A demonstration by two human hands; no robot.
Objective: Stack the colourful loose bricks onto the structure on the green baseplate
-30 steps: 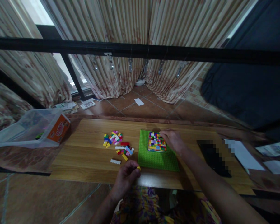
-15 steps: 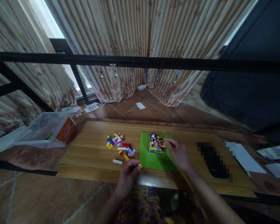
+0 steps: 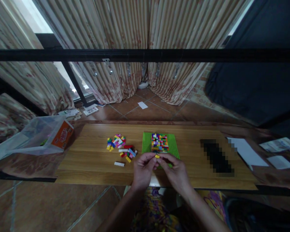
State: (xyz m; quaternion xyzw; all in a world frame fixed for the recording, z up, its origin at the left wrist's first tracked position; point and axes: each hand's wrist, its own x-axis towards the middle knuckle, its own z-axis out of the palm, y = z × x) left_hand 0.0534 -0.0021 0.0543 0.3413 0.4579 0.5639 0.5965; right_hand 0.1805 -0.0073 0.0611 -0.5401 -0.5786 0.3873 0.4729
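Observation:
My left hand (image 3: 143, 169) and my right hand (image 3: 176, 170) meet over the near edge of the green baseplate (image 3: 146, 145). Between their fingertips they pinch a small yellow brick (image 3: 157, 156). A square block of many-coloured bricks (image 3: 159, 142) sits on the far half of the baseplate. Left of the plate lies a loose pile of coloured bricks (image 3: 120, 146), and a single white brick (image 3: 119, 164) lies nearer to me.
The wooden tabletop (image 3: 91, 161) has a clear plastic bag with an orange box (image 3: 62, 138) at its left end. A dark blurred object (image 3: 216, 156) and white papers (image 3: 246, 151) lie to the right. A black bar (image 3: 145, 54) crosses the view; curtains hang behind.
My right hand left the coloured block and came back toward me. My left hand carried the yellow brick right, and both hands now hold it together.

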